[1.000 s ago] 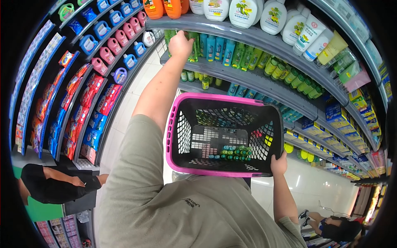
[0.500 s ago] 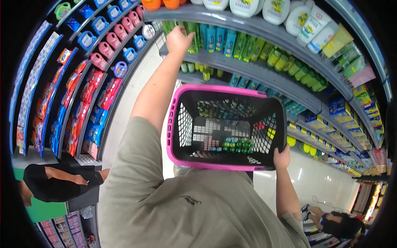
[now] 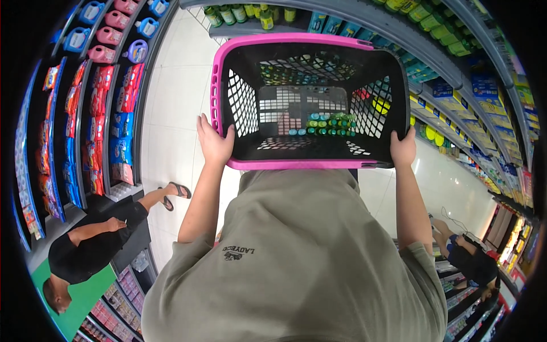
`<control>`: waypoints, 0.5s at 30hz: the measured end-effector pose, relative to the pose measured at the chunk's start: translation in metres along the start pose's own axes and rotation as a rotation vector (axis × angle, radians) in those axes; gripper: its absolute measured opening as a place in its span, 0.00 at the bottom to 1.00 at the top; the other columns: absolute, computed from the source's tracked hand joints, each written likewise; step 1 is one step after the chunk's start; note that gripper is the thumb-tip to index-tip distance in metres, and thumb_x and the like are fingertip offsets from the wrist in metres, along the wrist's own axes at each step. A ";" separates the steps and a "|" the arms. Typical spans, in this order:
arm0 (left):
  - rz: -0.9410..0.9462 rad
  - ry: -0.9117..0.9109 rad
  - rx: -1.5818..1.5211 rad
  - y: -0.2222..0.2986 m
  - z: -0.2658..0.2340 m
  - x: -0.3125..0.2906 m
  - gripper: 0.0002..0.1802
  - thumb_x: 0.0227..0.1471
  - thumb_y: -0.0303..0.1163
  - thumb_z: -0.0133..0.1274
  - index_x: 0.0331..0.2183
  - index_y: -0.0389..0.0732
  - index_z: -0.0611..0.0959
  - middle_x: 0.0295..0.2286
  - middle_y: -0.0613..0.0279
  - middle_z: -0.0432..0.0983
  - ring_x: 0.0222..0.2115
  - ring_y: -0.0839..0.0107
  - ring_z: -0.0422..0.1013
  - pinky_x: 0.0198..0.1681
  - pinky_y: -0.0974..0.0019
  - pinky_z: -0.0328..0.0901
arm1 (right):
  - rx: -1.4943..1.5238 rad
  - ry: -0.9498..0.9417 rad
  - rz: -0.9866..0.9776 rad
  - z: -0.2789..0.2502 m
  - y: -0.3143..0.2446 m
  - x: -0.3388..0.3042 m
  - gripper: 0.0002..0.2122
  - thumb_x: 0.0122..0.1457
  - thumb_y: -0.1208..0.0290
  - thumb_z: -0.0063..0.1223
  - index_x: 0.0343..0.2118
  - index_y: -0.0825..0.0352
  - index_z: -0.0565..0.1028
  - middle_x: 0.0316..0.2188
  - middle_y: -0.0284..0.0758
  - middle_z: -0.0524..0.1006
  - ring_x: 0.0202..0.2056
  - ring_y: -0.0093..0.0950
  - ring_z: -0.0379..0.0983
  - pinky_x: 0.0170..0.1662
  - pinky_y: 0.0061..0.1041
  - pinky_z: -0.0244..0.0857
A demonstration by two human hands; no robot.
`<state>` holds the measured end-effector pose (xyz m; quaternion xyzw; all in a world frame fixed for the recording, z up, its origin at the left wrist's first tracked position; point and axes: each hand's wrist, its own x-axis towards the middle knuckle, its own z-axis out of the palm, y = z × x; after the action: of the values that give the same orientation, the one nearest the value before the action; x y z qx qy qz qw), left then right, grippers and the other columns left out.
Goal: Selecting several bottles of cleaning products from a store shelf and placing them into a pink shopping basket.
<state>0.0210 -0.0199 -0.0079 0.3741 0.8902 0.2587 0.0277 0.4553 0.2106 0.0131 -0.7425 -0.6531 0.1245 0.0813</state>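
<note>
A black shopping basket [image 3: 302, 155] with a pink rim is held in front of my body, its mouth facing up. My right hand [image 3: 403, 148] grips its right-hand rim, thumb and fingers curled over the edge. At the near left corner, my left hand [image 3: 215, 142] is against the pink rim, fingers stretched along the outside and thumb apart from them; it carries nothing. Rows of small green and blue items [image 3: 330, 125] show at the basket's bottom. I cannot tell whether they lie inside or show through the mesh.
Green bottles [image 3: 239, 12] stand on a shelf beyond the basket, which continues along the right. Shelves on the left carry detergent jugs [image 3: 101, 54] and red bags [image 3: 98, 122]. One person in black [image 3: 94, 239] is at lower left, another [image 3: 473, 265] at lower right. Pale floor tiles [image 3: 174, 85] run between.
My left hand has left the green bottles on the upper shelf and come down to the basket's left rim, with nothing in it. My right hand has kept its hold. The view has shifted downward.
</note>
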 end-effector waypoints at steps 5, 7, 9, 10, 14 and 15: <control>0.032 -0.092 0.035 0.016 -0.003 0.002 0.50 0.41 0.35 0.60 0.59 0.28 0.53 0.50 0.39 0.63 0.50 0.46 0.64 0.53 0.54 0.61 | -0.008 0.010 -0.028 0.000 0.004 -0.001 0.29 0.51 0.58 0.55 0.55 0.66 0.61 0.38 0.50 0.77 0.40 0.50 0.75 0.43 0.42 0.68; -0.006 -0.125 0.026 0.022 -0.008 0.000 0.50 0.41 0.34 0.60 0.59 0.29 0.52 0.50 0.39 0.64 0.49 0.46 0.65 0.51 0.54 0.62 | -0.031 0.017 -0.026 -0.003 0.001 -0.001 0.29 0.51 0.58 0.55 0.55 0.66 0.61 0.38 0.50 0.77 0.40 0.49 0.75 0.43 0.42 0.68; 0.008 -0.131 0.036 0.019 -0.007 -0.002 0.51 0.39 0.31 0.60 0.60 0.31 0.50 0.49 0.39 0.64 0.48 0.46 0.67 0.48 0.54 0.65 | -0.057 -0.058 -0.001 -0.006 -0.005 -0.002 0.34 0.53 0.55 0.55 0.58 0.67 0.58 0.44 0.53 0.75 0.46 0.49 0.72 0.48 0.40 0.66; 0.010 -0.143 0.028 0.020 -0.011 -0.002 0.51 0.39 0.31 0.60 0.60 0.31 0.51 0.50 0.39 0.64 0.49 0.46 0.66 0.49 0.54 0.65 | -0.068 -0.057 0.004 -0.005 -0.002 0.000 0.34 0.53 0.55 0.55 0.58 0.67 0.58 0.44 0.53 0.75 0.46 0.49 0.72 0.48 0.40 0.66; 0.012 -0.160 0.029 0.018 -0.011 -0.001 0.51 0.38 0.29 0.60 0.60 0.31 0.51 0.50 0.39 0.64 0.49 0.46 0.66 0.49 0.54 0.65 | -0.089 -0.104 -0.016 -0.006 -0.012 0.002 0.34 0.52 0.55 0.57 0.56 0.70 0.59 0.47 0.52 0.72 0.49 0.47 0.70 0.49 0.39 0.65; 0.012 -0.159 0.035 0.018 -0.011 -0.001 0.51 0.38 0.29 0.60 0.60 0.31 0.51 0.50 0.39 0.64 0.49 0.46 0.66 0.49 0.54 0.65 | -0.244 0.077 -0.070 -0.003 -0.018 0.001 0.33 0.51 0.56 0.58 0.56 0.69 0.60 0.48 0.51 0.71 0.51 0.45 0.68 0.51 0.39 0.63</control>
<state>0.0309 -0.0151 0.0101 0.3992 0.8873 0.2127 0.0902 0.4394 0.2140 0.0214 -0.7280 -0.6852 0.0124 0.0196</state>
